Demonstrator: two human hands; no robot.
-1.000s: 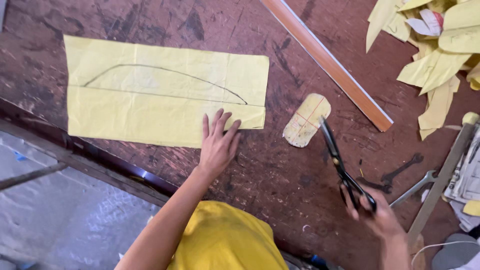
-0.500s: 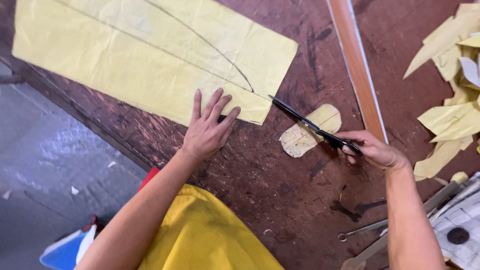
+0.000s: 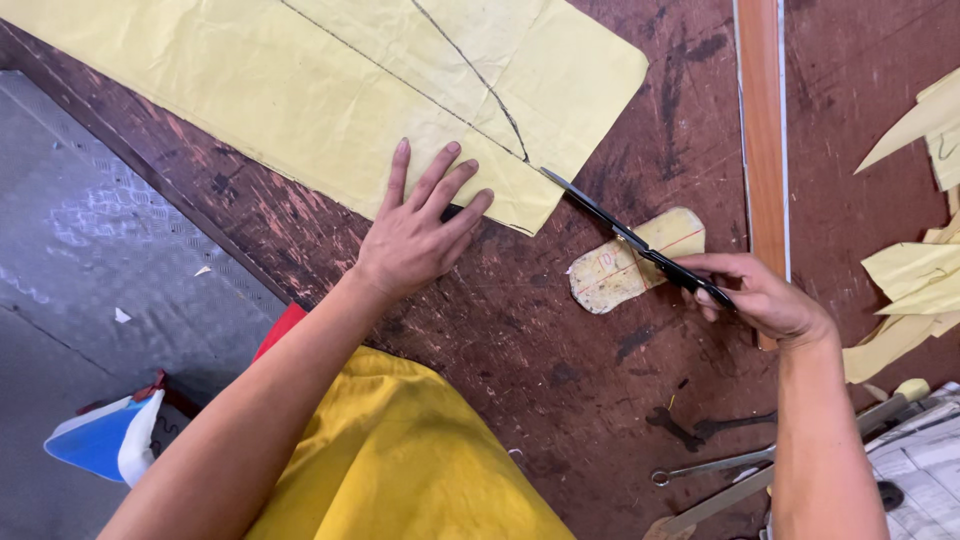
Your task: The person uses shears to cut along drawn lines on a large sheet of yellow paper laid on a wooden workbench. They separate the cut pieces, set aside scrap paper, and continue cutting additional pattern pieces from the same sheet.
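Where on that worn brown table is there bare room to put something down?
Bare patches: between the left hand and the small rounded template, and the strip between yellow sheet and wooden ruler. Crowded: the right edge with paper offcuts, and the tools near the right hand, which holds the scissors.

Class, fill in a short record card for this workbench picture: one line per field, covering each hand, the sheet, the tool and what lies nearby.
Left hand: left hand pressed flat, fingers spread, on the edge of the yellow sheet
Right hand: right hand grips the scissors
Scissors: tips at the sheet's edge, where a drawn curved line ends
Under the scissors: small rounded pattern piece
Surface: worn brown table
Nearby: wooden ruler, yellow offcuts at the right
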